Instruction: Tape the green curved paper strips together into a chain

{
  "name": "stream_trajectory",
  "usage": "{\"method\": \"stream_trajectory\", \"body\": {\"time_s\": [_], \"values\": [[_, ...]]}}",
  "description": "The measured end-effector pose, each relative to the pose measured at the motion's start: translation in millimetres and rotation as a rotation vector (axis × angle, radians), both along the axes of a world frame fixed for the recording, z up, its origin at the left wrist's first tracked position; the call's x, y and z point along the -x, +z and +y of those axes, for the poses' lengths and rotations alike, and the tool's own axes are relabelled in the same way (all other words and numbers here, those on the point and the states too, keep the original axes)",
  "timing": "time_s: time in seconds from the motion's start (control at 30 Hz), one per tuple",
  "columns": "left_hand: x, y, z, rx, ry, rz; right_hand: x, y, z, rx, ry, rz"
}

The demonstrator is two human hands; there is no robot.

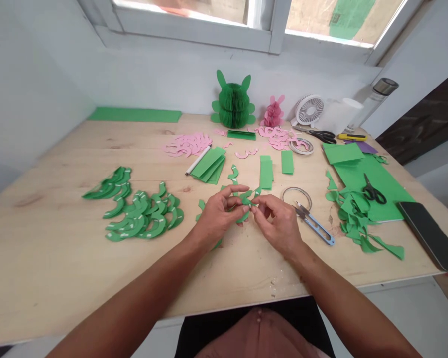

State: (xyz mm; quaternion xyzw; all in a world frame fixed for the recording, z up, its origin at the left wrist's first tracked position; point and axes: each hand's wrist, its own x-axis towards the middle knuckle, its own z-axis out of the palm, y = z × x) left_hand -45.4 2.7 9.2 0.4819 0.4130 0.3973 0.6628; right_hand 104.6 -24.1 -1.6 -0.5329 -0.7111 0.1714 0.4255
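Between my two hands, a small green paper cutout [243, 213] is held just above the table. My left hand [224, 211] pinches it from the left, fingers curled over it. The fingertips of my right hand [276, 216] close on its right edge. More curved green cutouts lie under and around my hands, such as a wavy strip [233, 173] just beyond them. To the left sits a pile of curved green cutouts [145, 216] with small white strips on them. A tape roll [296, 199] and blue thread snips [315, 226] rest right of my right hand.
Folded green papers [211, 166], a white marker [197, 160] and pink cutouts [188, 144] lie farther back. A green honeycomb figure [233, 107], a pink one [273, 113] and a white fan [309, 110] stand by the wall. At right are green scraps [353, 214], scissors [373, 191] and a phone [431, 236].
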Motion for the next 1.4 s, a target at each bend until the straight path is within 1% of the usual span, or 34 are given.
{"method": "stream_trajectory", "body": {"time_s": [0.33,0.57,0.8,0.93,1.17,1.27,1.33,1.4], "values": [[-1.0,0.0,0.4,-0.048,-0.01,0.07,1.3,0.0,0.3,0.073,-0.015,0.006],[-1.2,1.6,-1.6,-0.018,-0.043,0.012,0.3,-0.8,1.2,0.097,-0.045,0.009],[-0.9,5.0,-1.9,-0.01,-0.016,0.004,-0.1,1.2,1.6,0.105,-0.061,0.03],[-1.5,3.7,-1.9,0.005,0.014,0.005,0.1,1.8,1.7,0.113,-0.067,0.05],[-2.5,-2.4,-1.1,0.062,0.166,-0.078,0.5,6.9,1.8,0.236,-0.009,0.239],[-3.0,-3.9,0.2,0.1,0.224,-0.118,-1.1,4.6,4.1,0.243,0.009,0.331],[-3.8,-6.3,1.0,0.099,0.241,-0.133,-1.9,1.9,6.0,0.247,0.019,0.394],[-4.6,-9.7,1.6,0.082,0.232,-0.124,-2.0,-0.5,7.3,0.274,0.032,0.458]]}}
